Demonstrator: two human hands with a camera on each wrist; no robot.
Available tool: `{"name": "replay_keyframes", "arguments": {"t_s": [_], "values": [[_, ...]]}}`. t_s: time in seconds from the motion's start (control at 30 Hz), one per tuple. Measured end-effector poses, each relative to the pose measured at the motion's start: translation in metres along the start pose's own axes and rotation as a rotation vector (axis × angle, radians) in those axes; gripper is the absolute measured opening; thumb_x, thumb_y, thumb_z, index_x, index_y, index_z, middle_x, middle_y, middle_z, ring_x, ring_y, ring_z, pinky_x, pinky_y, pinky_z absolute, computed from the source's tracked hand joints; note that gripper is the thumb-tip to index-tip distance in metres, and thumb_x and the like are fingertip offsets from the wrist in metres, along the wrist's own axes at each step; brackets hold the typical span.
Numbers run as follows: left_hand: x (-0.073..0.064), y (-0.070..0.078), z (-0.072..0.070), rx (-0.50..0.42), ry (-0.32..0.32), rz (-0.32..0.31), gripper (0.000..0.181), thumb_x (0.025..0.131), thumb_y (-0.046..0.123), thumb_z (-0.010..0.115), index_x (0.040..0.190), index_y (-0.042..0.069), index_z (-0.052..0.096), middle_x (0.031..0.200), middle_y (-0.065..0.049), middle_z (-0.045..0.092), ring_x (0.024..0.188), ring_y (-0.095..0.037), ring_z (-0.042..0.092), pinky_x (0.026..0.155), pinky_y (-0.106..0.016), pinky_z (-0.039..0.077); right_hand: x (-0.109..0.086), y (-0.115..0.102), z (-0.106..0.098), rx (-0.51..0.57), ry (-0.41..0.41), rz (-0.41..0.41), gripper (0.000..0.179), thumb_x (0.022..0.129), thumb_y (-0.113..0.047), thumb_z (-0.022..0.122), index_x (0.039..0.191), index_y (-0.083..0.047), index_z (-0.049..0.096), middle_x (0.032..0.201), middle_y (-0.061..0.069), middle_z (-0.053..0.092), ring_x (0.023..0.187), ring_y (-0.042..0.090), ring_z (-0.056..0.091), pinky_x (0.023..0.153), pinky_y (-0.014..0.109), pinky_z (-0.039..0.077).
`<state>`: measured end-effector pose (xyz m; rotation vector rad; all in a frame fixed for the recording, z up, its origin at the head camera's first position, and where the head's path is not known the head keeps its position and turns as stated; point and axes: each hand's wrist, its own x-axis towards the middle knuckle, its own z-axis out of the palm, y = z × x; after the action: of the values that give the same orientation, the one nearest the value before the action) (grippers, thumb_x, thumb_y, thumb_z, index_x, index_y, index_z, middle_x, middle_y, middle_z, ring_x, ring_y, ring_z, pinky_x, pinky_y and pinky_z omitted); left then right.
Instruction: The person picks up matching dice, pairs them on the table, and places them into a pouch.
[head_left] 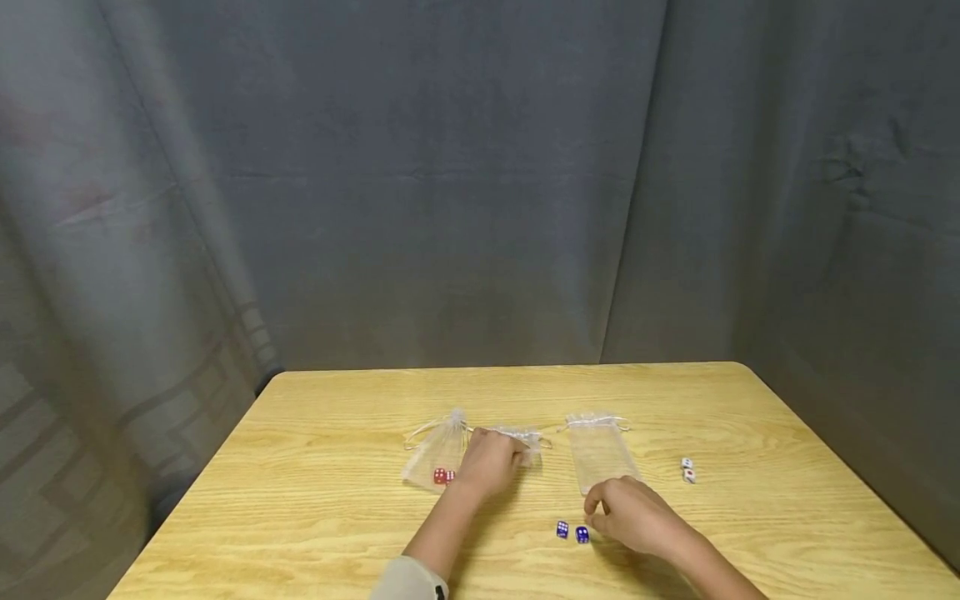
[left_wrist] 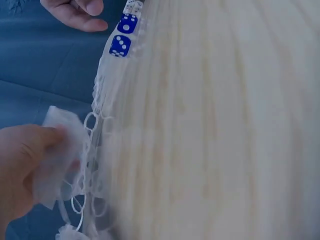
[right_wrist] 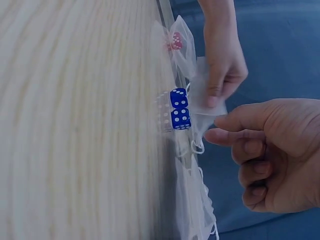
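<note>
My left hand point(head_left: 491, 462) pinches a sheer white drawstring bag point(left_wrist: 62, 160) between thumb and fingers, lifting part of it off the table in the left wrist view. My right hand point(head_left: 633, 512) hovers just right of two blue dice point(head_left: 582, 535), its thumb and forefinger apart with nothing between them and its other fingers loosely curled, as the right wrist view shows. Both blue dice lie side by side on the wood. Left of my left hand, a second sheer bag point(head_left: 442, 450), gathered at its neck, contains red dice point(head_left: 439, 476), partly hidden by my wrist.
A third sheer bag point(head_left: 600, 450) lies flat beyond my right hand, its drawstring end pointing away. Two white dice point(head_left: 688, 475) sit farther right on the wooden table point(head_left: 337, 533). Grey curtains point(head_left: 420, 183) hang behind and beside the table.
</note>
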<state>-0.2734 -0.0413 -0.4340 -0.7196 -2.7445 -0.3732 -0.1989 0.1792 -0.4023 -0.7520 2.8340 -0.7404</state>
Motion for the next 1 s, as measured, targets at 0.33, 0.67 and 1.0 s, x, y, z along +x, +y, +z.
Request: {"name": "replay_keyframes", "arguments": {"t_s": [0.33,0.67,1.0], "values": [[0.000,0.010,-0.021,-0.066,0.357,0.140,0.017,0.087,0.017,0.064,0.102,0.018,0.073,0.090,0.009,0.070,0.076,-0.006,0.064,0.093,-0.039,0.039,0.007,-0.005,-0.001,0.022,0.110,0.027,0.010,0.080,-0.011,0.069,0.088,-0.005,0.070,0.059,-0.006,0.046,0.047,0.004,0.035,0.043,0.020,0.031],[-0.007,0.025,-0.045,-0.136,0.473,0.204,0.018,0.084,0.014,0.067,0.101,0.015,0.073,0.094,0.006,0.069,0.078,-0.008,0.065,0.090,-0.038,0.042,0.014,-0.010,-0.003,0.209,0.335,0.093,0.023,0.089,-0.022,0.061,0.099,-0.003,0.069,0.049,-0.005,0.044,0.039,0.003,0.028,0.039,0.020,0.029],[-0.016,0.049,-0.057,-0.074,0.501,0.333,0.017,0.083,0.015,0.068,0.099,0.017,0.073,0.097,0.007,0.069,0.084,-0.005,0.064,0.090,-0.036,0.042,0.013,-0.018,-0.014,0.545,0.383,0.111,0.040,0.100,-0.026,0.039,0.104,0.004,0.065,0.052,-0.001,0.034,0.046,0.007,0.025,0.048,0.028,0.033]]}}
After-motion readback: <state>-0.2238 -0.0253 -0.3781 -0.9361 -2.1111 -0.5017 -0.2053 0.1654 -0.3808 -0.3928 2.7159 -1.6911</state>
